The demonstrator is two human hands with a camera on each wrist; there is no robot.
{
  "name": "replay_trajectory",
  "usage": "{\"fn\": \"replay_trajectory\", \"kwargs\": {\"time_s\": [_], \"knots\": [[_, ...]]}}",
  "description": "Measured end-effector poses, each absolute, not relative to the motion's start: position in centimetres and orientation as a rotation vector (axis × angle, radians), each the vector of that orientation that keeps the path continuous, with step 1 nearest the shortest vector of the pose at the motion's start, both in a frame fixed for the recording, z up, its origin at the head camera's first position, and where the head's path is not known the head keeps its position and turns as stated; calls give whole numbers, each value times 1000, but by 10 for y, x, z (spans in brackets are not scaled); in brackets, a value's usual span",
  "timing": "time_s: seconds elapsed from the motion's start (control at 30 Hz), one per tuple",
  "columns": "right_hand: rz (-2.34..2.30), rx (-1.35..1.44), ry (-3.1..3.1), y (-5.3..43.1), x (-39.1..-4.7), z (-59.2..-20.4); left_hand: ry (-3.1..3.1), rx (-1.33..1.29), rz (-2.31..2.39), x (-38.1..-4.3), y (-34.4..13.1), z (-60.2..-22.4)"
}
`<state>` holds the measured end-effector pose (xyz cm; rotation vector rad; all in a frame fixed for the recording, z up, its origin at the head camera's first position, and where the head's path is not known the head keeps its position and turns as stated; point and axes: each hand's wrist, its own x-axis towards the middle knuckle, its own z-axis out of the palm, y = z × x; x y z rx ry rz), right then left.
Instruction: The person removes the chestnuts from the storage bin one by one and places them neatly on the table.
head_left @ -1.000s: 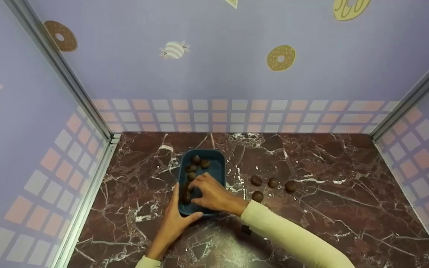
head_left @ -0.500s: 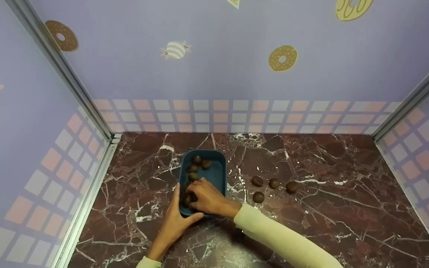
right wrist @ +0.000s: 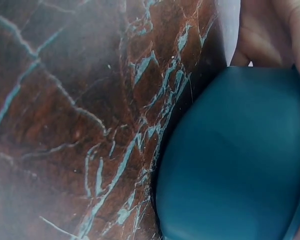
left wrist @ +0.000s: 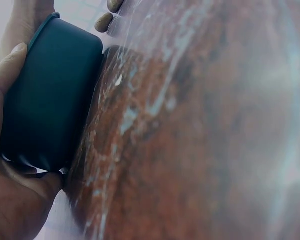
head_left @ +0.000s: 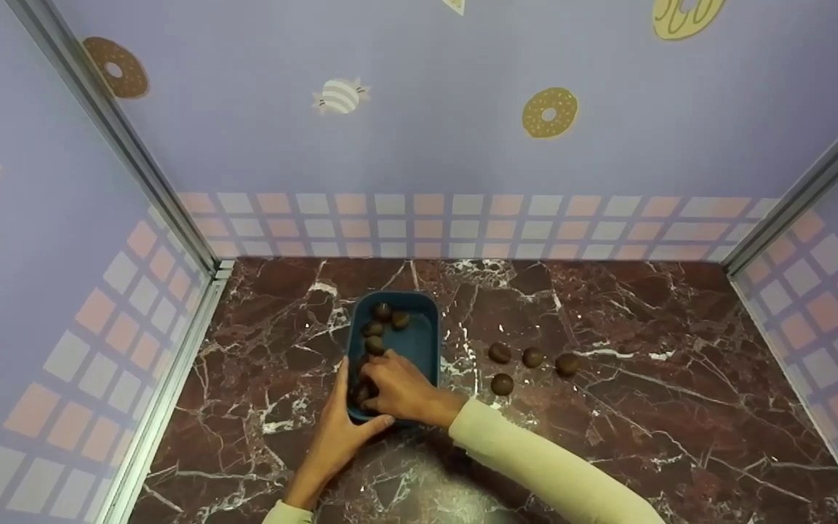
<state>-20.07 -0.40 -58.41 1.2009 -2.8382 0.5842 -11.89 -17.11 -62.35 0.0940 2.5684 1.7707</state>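
Note:
A blue rectangular box (head_left: 426, 327) stands on the marble-patterned table. My left hand (head_left: 340, 422) grips its near left corner, thumb along the near rim and fingers along the left side. The left wrist view shows that hand wrapped round the box's wall (left wrist: 55, 90). Inside the box, chestnuts (head_left: 381, 313) line the left side. My right hand (head_left: 401, 387) reaches in from the right, fingers bent round a chestnut (head_left: 362, 397) in the near left part. Its fingertips are partly hidden. In the right wrist view the box's outer wall (right wrist: 235, 150) fills the right side.
Several loose chestnuts (head_left: 532, 357) lie on the table (head_left: 652, 407) to the right of the box. A lilac patterned back wall (head_left: 455, 160) rises behind the table. Side panels with metal rails (head_left: 150, 378) border it left and right.
My right hand has shifted slightly left and toward me inside the box, its fingers drawing in over the near chestnuts. The left hand, the box and the loose chestnuts stay put.

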Motion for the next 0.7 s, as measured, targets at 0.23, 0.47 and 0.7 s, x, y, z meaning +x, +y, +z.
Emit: {"fn": "replay_trajectory", "kwargs": {"time_s": [0.23, 0.47, 0.7], "knots": [[646, 1173, -2835, -1, -201, -582, 2588, 104, 1767, -119, -170, -624], [799, 1102, -2811, 18, -203, -567, 2546, 98, 1800, -121, -168, -626], [852, 1033, -2824, 39, -201, -551, 2491, 87, 1827, -121, -172, -625]]}}
